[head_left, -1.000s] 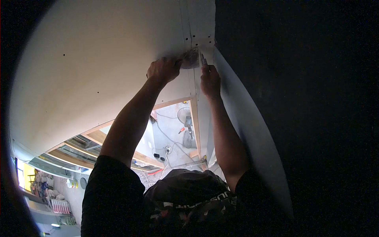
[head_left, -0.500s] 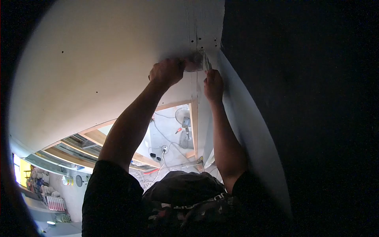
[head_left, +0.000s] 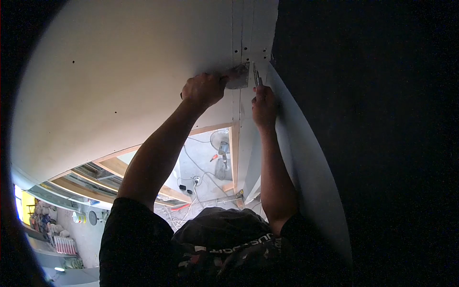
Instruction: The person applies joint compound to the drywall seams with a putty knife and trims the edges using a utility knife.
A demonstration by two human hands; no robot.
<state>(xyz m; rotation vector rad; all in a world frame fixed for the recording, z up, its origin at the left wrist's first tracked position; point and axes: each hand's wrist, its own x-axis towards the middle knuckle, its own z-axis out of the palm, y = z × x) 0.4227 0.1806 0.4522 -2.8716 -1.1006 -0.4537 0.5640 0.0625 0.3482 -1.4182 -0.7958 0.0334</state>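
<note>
My left hand [head_left: 203,88] is closed on the handle of a wide putty knife [head_left: 238,76], whose blade lies against the vertical seam of the pale drywall panel [head_left: 119,71]. Just to the right, my right hand [head_left: 264,103] grips a narrow metal tool [head_left: 256,75] that points up along the panel's edge. The two tools are close together, almost touching. Several small screw holes dot the board near the seam [head_left: 237,50].
A wooden frame post [head_left: 234,148] runs under the seam. Through the opening I see a floor with cables, a fan [head_left: 221,141] and small tools. Cluttered shelves [head_left: 57,237] sit at lower left. The right side of the view is dark.
Both hands and their tools have shifted slightly right along the seam. The putty knife blade now sits flatter on the board, and the narrow tool stands a bit apart from it.
</note>
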